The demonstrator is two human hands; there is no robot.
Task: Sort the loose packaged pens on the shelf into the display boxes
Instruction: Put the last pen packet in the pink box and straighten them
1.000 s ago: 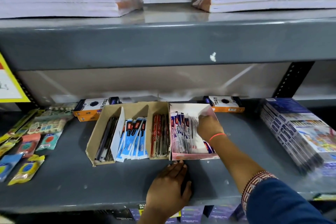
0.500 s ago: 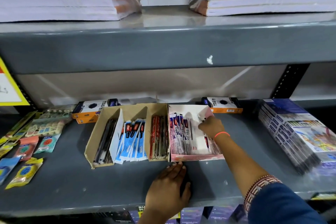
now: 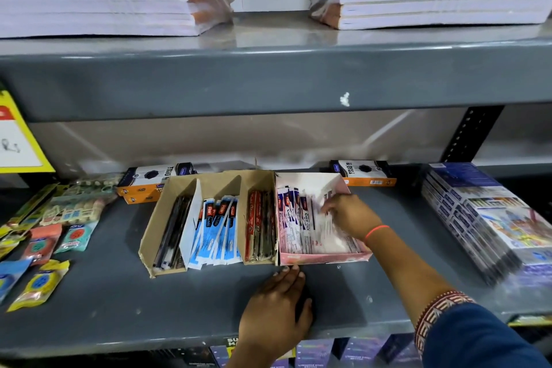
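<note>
My right hand (image 3: 348,216) reaches into the pink box (image 3: 324,258), fingers among the packaged pens (image 3: 298,218); whether it pinches any, I cannot tell. My left hand (image 3: 276,305) lies spread flat on the shelf (image 3: 119,308).

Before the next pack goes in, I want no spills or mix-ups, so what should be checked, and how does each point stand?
1. Pink display box braced: ok, left hand lies flat on the shelf, fingertips at its front wall.
2. Right hand inside the pink box: ok, among the white-and-blue pen packs.
3. Right grip closed on a pack: cannot tell, blurred.
4. Cardboard display box sorted: ok, dark pens, blue packs and red packs each in their own compartment.
5. Loose pen packs left on the shelf: cannot tell; only other stationery shows.
</note>
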